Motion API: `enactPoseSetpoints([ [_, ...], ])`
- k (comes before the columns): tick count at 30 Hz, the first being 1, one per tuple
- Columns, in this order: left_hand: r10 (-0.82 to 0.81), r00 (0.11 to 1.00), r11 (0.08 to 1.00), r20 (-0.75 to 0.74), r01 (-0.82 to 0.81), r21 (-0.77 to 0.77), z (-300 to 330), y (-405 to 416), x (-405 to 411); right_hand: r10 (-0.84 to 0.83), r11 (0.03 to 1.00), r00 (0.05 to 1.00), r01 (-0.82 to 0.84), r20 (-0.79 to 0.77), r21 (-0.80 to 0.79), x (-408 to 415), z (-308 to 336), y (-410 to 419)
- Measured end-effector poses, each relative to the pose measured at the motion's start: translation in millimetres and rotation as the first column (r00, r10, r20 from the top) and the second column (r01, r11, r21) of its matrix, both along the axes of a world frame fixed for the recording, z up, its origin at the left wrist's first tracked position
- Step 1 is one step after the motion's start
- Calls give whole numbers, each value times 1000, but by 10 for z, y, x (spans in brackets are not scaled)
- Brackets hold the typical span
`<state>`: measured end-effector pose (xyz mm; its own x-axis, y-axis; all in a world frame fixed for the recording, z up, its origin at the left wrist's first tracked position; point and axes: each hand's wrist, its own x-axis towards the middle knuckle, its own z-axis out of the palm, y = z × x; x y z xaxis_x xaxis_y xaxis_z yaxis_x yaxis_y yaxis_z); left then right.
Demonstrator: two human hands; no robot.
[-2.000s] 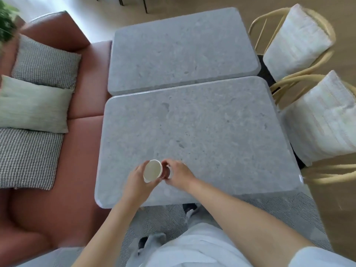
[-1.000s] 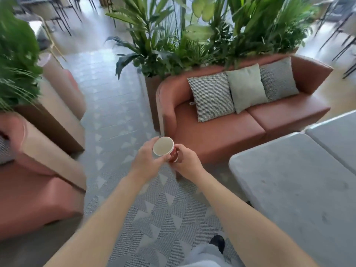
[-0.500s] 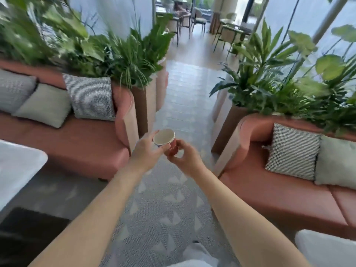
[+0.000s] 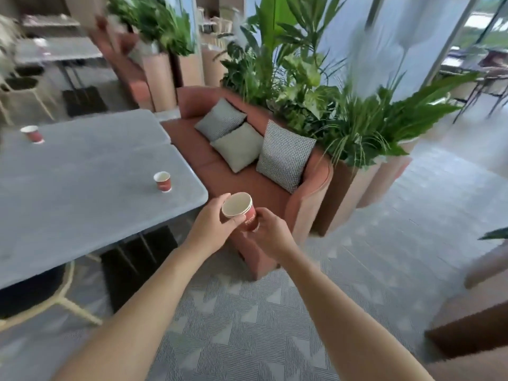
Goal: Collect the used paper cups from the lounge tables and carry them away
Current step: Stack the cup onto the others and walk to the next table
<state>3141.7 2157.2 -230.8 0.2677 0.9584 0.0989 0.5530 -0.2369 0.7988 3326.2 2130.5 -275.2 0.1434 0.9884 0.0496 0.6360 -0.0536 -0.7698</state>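
Observation:
I hold a stack of red paper cups (image 4: 242, 211) with white rims out in front of me, tilted so the open mouth faces me. My left hand (image 4: 211, 226) grips the rim and my right hand (image 4: 270, 235) cups the bottom. Two more red paper cups stand upright on the grey stone table (image 4: 68, 193) at my left: one cup (image 4: 162, 182) near the table's right edge, another cup (image 4: 33, 133) at the far left end.
A terracotta sofa (image 4: 247, 182) with three cushions runs beside the table, backed by tall planters (image 4: 316, 100). A light wooden chair (image 4: 55, 298) sits tucked under the table's near edge. Grey patterned carpet (image 4: 261, 325) lies underfoot. Another sofa edge (image 4: 481, 312) is at right.
My view has swung round from one table, past sofas and planters, to a different table with two cups on it. Both hands have kept hold of the cup stack throughout.

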Motion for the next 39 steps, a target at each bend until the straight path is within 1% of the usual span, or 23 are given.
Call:
enactPoseSetpoints([
  [3,153,988,988,1,-153,-12,-36,-70,-214,144,990,989,-144,19,-8,-163,-66,225],
  [8,345,938,939,-24,-345,8,-130,-301,-521,353,935,934,-354,-59,-9,-489,-199,340],
  [12,463,885,886,-55,-463,7,-182,-524,-690,459,887,885,-462,-82,-21,-742,-286,320],
  [17,526,847,848,-71,-529,-37,-188,-698,-858,520,850,847,-526,-114,-28,-950,-324,234],
  [20,525,849,850,-64,-527,-23,-185,-718,-890,511,854,851,-518,-121,-37,-1000,-309,178],
  [23,485,874,874,-45,-486,-18,-187,-661,-855,477,873,870,-485,-127,-42,-949,-288,160],
  [32,304,951,953,59,-302,-36,-222,-334,-659,295,953,948,-302,-122,-39,-680,-49,79],
  [39,161,982,987,103,-158,-31,-165,-91,-887,156,987,985,-157,-67,-13,-878,88,5],
])
